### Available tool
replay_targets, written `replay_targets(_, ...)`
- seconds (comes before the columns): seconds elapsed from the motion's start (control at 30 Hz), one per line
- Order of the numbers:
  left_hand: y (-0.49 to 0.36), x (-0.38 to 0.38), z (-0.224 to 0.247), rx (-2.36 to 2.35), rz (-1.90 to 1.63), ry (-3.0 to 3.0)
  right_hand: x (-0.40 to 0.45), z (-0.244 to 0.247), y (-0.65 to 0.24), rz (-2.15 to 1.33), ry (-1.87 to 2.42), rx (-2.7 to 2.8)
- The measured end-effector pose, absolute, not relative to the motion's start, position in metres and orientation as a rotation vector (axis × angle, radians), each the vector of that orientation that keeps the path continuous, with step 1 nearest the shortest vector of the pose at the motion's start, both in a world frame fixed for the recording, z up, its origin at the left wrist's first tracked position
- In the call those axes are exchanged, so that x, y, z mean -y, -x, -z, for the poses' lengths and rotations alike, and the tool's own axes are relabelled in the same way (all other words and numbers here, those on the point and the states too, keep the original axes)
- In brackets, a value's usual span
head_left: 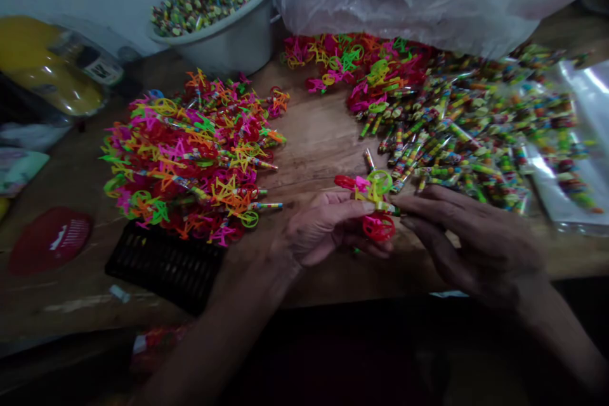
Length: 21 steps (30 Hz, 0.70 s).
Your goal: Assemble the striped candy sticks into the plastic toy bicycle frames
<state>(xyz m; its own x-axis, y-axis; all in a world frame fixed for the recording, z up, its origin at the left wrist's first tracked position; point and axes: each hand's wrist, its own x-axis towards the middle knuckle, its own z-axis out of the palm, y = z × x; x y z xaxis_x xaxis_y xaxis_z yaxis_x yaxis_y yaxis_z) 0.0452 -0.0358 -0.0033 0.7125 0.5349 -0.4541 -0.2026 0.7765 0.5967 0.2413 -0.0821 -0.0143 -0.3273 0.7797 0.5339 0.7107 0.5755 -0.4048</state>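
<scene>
My left hand (316, 226) is closed on a few small plastic toy bicycles (379, 228) in red, pink and green. Between that hand and the fingertips of my right hand (480, 244) is a slim clear tube of coloured candies (388, 208). The right fingers are pinched at the tube's right end, while its left end lies against the toys and my left thumb. Just behind the hands, one loose candy tube (368, 160) rests on the wooden table (314, 133). My left fingers partly hide the toys they hold.
To the left lies a heap of toy bicycles with tubes (190, 152). Loose candy tubes (457, 120) spread at right, by clear bags (552, 184). Behind are more toy bicycles (352, 60), a full white tub (233, 44) and a large plastic bag (404, 0). A black slotted tray (164, 266) sits near the front edge.
</scene>
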Motion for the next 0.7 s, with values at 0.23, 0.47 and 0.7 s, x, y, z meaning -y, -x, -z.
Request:
replay_targets(0.23, -0.046, 0.039, 0.003, -0.684, -0.406, -0.58, 0.087, 0.012, -0.241, -0.14, 1.183, 2.139)
replay_targets(0.47, -0.053, 0.038, 0.006, -0.76, -0.463, -0.648, 0.085, 0.019, -0.243, -0.046, 1.172, 2.127)
replay_targets(0.7, -0.044, 0.035, 0.017, -0.925, -0.532, -1.097, 0.083, 0.022, -0.24, -0.294, 1.105, 2.14)
